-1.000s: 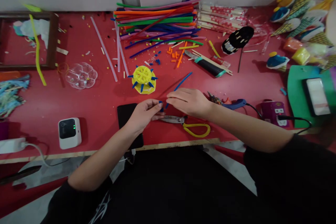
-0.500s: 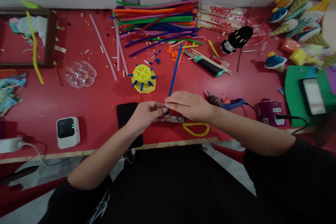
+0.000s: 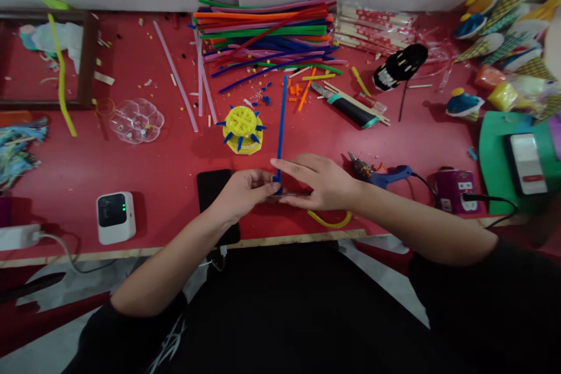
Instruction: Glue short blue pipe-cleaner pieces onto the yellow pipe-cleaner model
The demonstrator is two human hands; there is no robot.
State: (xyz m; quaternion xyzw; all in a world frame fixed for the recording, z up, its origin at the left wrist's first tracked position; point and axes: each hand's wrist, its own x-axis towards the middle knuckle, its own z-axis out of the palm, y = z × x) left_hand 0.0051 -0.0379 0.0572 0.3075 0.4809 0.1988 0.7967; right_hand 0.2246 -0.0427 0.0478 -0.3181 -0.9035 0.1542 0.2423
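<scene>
My left hand [image 3: 243, 190] pinches the lower end of a long blue stick [image 3: 281, 123] that stands nearly upright over the red table [image 3: 175, 158]. My right hand [image 3: 318, 180] reaches in from the right, its index finger stretched toward the stick's base and its other fingers lying over the scissors, whose yellow handle [image 3: 329, 222] shows below the palm. Whether that hand grips the scissors is hidden. Behind the hands stands a yellow wheel-shaped piece [image 3: 242, 128] with short blue pegs stuck around its rim.
A pile of coloured sticks [image 3: 267, 32] lies at the back. A black phone [image 3: 214, 198], a white device [image 3: 115, 217], a clear petal tray [image 3: 137, 121], a utility knife [image 3: 348, 106], a blue glue gun [image 3: 385, 175] and a green box [image 3: 519, 160] surround the hands.
The blue stick swung from lying slanted on the table to nearly upright between my hands. My right hand came down over the scissors.
</scene>
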